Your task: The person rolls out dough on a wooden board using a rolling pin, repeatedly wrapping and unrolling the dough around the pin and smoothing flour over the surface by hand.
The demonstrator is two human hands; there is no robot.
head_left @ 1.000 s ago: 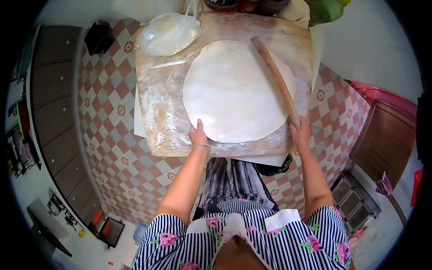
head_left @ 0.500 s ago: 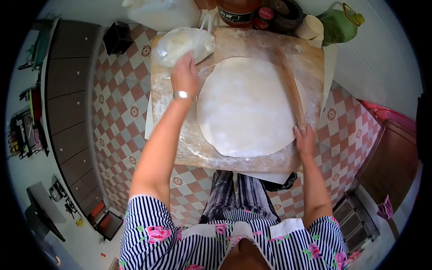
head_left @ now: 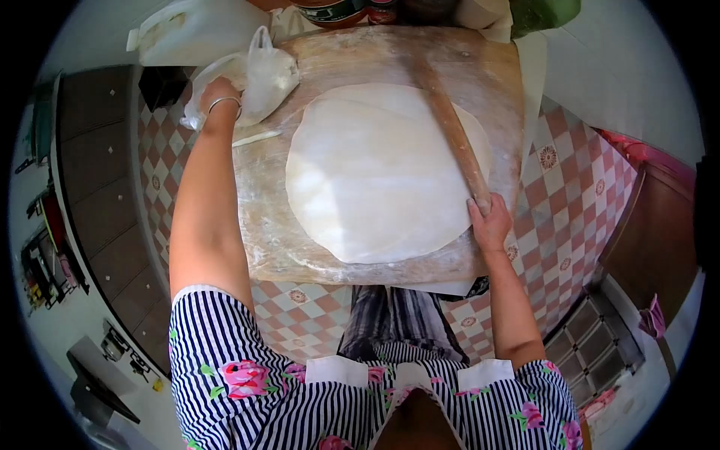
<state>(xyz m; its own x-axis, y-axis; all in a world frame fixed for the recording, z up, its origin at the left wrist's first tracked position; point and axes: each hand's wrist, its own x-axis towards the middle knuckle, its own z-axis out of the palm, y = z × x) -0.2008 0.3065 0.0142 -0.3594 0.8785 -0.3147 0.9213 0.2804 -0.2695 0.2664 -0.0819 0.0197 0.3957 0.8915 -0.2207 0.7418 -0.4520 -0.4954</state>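
Note:
A wide round sheet of rolled dough (head_left: 367, 184) lies flat on a floured wooden board (head_left: 262, 251). Along its right side rests a long wooden rolling pin (head_left: 452, 131), slanting across the dough's edge. My right hand (head_left: 493, 225) is closed around the pin's near end. At the board's far left corner, my left hand (head_left: 219, 93) reaches into a clear plastic bag (head_left: 271, 79) with whitish contents; its fingers are hidden inside. A thin pale strip (head_left: 256, 139) lies on the board just below the bag.
Behind the board stand a large whitish jug (head_left: 199, 34), a jar with a dark label (head_left: 330, 10) and a green bottle (head_left: 544, 13). Dark cabinets (head_left: 101, 187) line the left side. Checkered tiles (head_left: 551, 195) cover the floor around the board.
My left hand has gone left and into the plastic bag, whose mouth is now spread around it. My right hand stays on the rolling pin. The whole view has shifted somewhat.

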